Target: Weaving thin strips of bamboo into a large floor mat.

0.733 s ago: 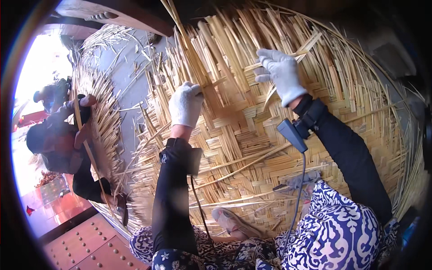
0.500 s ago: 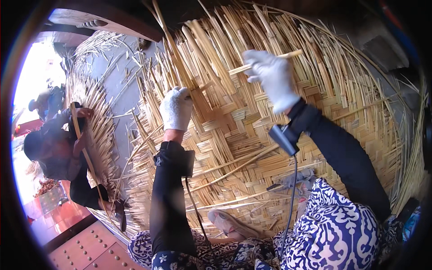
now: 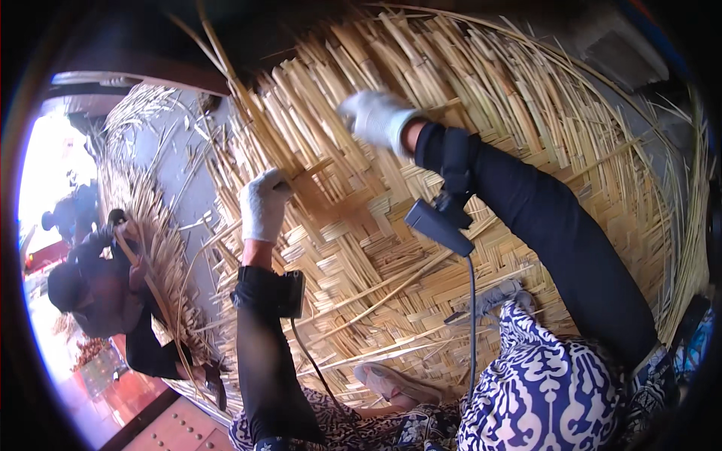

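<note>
Can't make out fingers of right hand [image 3: 376, 119], blurred; can't tell about any grip on short pale strip [image 3: 447, 104] beside its wrist. Can't see left hand's [image 3: 265, 204] fingertips (curled away from view) or anything inside the fist. Losing woven mat [image 3: 391, 301] partly under dark sleeves [image 3: 274, 361]; losing patterned cloth [image 3: 556, 387] and studded panel [image 3: 180, 432] past lower edge. Can't make out second figure [image 3: 77, 214] beyond co-worker [image 3: 105, 301], hazy in glare.
</note>
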Action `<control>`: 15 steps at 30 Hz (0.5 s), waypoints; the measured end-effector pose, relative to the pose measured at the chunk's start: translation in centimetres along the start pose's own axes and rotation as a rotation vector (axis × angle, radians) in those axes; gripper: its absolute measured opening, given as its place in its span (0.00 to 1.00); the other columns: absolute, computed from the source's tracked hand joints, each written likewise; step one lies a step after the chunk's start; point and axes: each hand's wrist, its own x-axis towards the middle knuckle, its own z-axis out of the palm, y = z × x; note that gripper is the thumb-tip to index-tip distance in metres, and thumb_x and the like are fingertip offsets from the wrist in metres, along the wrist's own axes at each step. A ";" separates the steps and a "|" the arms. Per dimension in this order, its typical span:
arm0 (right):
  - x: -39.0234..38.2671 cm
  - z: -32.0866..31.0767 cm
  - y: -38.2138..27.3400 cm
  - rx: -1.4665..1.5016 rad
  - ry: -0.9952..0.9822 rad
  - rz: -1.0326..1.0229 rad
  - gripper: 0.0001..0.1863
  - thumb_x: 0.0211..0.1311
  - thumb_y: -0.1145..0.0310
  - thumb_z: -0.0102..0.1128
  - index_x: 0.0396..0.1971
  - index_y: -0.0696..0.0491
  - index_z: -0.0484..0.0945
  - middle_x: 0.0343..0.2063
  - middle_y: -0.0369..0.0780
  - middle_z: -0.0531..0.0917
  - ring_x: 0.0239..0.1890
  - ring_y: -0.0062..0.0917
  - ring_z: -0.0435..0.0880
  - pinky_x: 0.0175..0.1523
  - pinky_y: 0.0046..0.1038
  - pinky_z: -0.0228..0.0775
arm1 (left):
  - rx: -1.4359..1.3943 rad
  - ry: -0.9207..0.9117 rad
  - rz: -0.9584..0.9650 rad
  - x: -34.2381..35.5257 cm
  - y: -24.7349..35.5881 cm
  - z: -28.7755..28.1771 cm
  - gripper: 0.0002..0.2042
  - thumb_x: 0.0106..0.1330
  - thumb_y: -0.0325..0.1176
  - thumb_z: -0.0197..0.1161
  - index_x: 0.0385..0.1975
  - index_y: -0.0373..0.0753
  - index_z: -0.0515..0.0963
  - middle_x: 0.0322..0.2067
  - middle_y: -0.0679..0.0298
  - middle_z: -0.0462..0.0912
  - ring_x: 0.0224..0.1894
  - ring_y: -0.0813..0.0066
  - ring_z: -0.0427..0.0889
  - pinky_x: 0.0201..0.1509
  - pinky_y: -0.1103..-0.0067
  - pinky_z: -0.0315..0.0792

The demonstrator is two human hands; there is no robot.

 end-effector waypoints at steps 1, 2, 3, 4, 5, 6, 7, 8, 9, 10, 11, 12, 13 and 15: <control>-0.9 -0.4 -0.8 -0.087 -0.054 -0.102 0.17 0.44 0.72 0.53 0.38 0.50 0.76 0.33 0.44 0.79 0.39 0.37 0.77 0.45 0.32 0.67 | -0.007 -0.004 0.012 0.1 -0.1 0.1 0.03 0.44 0.24 0.57 0.20 0.35 0.73 0.16 0.56 0.72 0.19 0.66 0.73 0.25 0.76 0.66; -0.9 0.1 -0.8 -0.089 0.005 -0.210 0.14 0.43 0.70 0.55 0.35 0.51 0.77 0.31 0.43 0.79 0.37 0.35 0.77 0.43 0.32 0.68 | -0.005 -0.007 -0.020 0.1 -0.1 0.0 0.04 0.43 0.24 0.58 0.21 0.35 0.74 0.16 0.56 0.72 0.19 0.68 0.73 0.25 0.77 0.66; -0.7 0.1 -0.5 -0.090 0.010 -0.205 0.14 0.43 0.70 0.55 0.35 0.51 0.77 0.31 0.43 0.79 0.37 0.35 0.77 0.43 0.32 0.68 | -0.005 -0.009 -0.053 0.2 -0.2 0.0 0.05 0.43 0.24 0.58 0.22 0.35 0.74 0.16 0.55 0.72 0.20 0.70 0.73 0.25 0.77 0.66; -0.5 -0.1 0.0 -0.123 -0.066 -0.201 0.13 0.44 0.70 0.55 0.34 0.51 0.77 0.32 0.42 0.79 0.37 0.34 0.77 0.44 0.31 0.68 | -0.100 -0.015 -0.083 0.4 -1.0 0.4 0.05 0.45 0.21 0.57 0.23 0.34 0.75 0.15 0.59 0.73 0.19 0.76 0.73 0.24 0.79 0.67; -0.7 -0.7 -0.5 -0.151 -0.147 -0.197 0.11 0.45 0.70 0.55 0.32 0.51 0.77 0.32 0.42 0.79 0.38 0.33 0.77 0.44 0.31 0.68 | -0.100 -0.020 -0.083 0.6 -1.1 0.4 0.05 0.45 0.21 0.57 0.23 0.34 0.75 0.15 0.59 0.73 0.19 0.76 0.73 0.24 0.79 0.67; -1.0 -1.3 -1.5 -0.203 -0.228 -0.112 0.11 0.46 0.70 0.55 0.33 0.51 0.76 0.33 0.41 0.78 0.38 0.31 0.77 0.45 0.30 0.69 | -0.203 -0.080 -0.203 0.7 -1.2 0.3 0.07 0.48 0.20 0.56 0.28 0.35 0.76 0.18 0.64 0.75 0.20 0.80 0.73 0.24 0.83 0.67; -0.7 -0.7 -1.6 -0.199 -0.230 -0.112 0.11 0.46 0.70 0.55 0.33 0.51 0.76 0.33 0.41 0.78 0.38 0.31 0.77 0.45 0.30 0.69 | -0.304 -0.139 -0.325 0.7 -1.3 0.2 0.10 0.51 0.19 0.55 0.33 0.35 0.77 0.21 0.69 0.77 0.22 0.84 0.73 0.25 0.86 0.67; -0.5 0.0 -1.5 -0.306 -0.163 -0.178 0.11 0.46 0.71 0.55 0.33 0.51 0.76 0.32 0.40 0.78 0.38 0.30 0.77 0.44 0.29 0.69 | -0.433 -0.073 -0.329 0.6 -0.7 0.5 0.07 0.48 0.17 0.52 0.24 0.33 0.76 0.15 0.69 0.74 0.16 0.83 0.70 0.19 0.84 0.65; -0.3 0.7 -1.4 -0.412 -0.096 -0.246 0.11 0.46 0.72 0.55 0.33 0.51 0.75 0.32 0.39 0.78 0.37 0.30 0.77 0.44 0.28 0.70 | -0.439 -0.073 -0.330 0.7 -1.0 0.5 0.07 0.48 0.17 0.52 0.24 0.33 0.76 0.15 0.69 0.74 0.16 0.83 0.70 0.19 0.84 0.65; -0.4 1.3 -0.9 -0.446 0.062 -0.375 0.11 0.45 0.74 0.55 0.32 0.52 0.74 0.32 0.38 0.77 0.37 0.28 0.76 0.43 0.27 0.70 | -0.467 -0.136 -0.347 0.8 -1.3 0.3 0.08 0.49 0.17 0.52 0.26 0.33 0.77 0.15 0.68 0.74 0.15 0.84 0.69 0.18 0.85 0.64; -1.3 0.6 -1.8 -0.527 0.123 -0.443 0.06 0.48 0.73 0.54 0.29 0.54 0.74 0.29 0.38 0.77 0.32 0.26 0.77 0.40 0.27 0.71 | -0.486 -0.195 -0.370 0.8 -1.7 -0.2 0.08 0.49 0.17 0.52 0.27 0.33 0.77 0.15 0.67 0.74 0.15 0.84 0.69 0.17 0.86 0.62; -1.9 0.3 -1.9 -0.588 0.240 -0.518 0.05 0.49 0.73 0.53 0.27 0.54 0.74 0.26 0.38 0.76 0.29 0.25 0.76 0.38 0.26 0.72 | -0.414 -0.208 -0.382 1.0 -1.6 -0.8 0.09 0.49 0.17 0.52 0.28 0.32 0.77 0.16 0.66 0.75 0.14 0.85 0.68 0.17 0.87 0.61; -2.4 0.2 -1.9 -0.646 0.360 -0.591 0.03 0.50 0.72 0.52 0.26 0.54 0.73 0.22 0.37 0.76 0.26 0.24 0.76 0.35 0.25 0.72 | -0.403 -0.199 -0.393 1.0 -1.4 -1.1 0.09 0.49 0.17 0.52 0.28 0.32 0.77 0.16 0.66 0.75 0.14 0.85 0.68 0.17 0.87 0.61; -2.3 0.9 0.1 -0.630 0.566 -0.725 0.04 0.54 0.70 0.50 0.25 0.54 0.73 0.15 0.36 0.74 0.23 0.23 0.75 0.32 0.24 0.72 | -0.580 -0.269 -0.428 1.5 0.0 0.0 0.08 0.49 0.17 0.53 0.28 0.31 0.77 0.15 0.67 0.74 0.14 0.84 0.67 0.17 0.86 0.61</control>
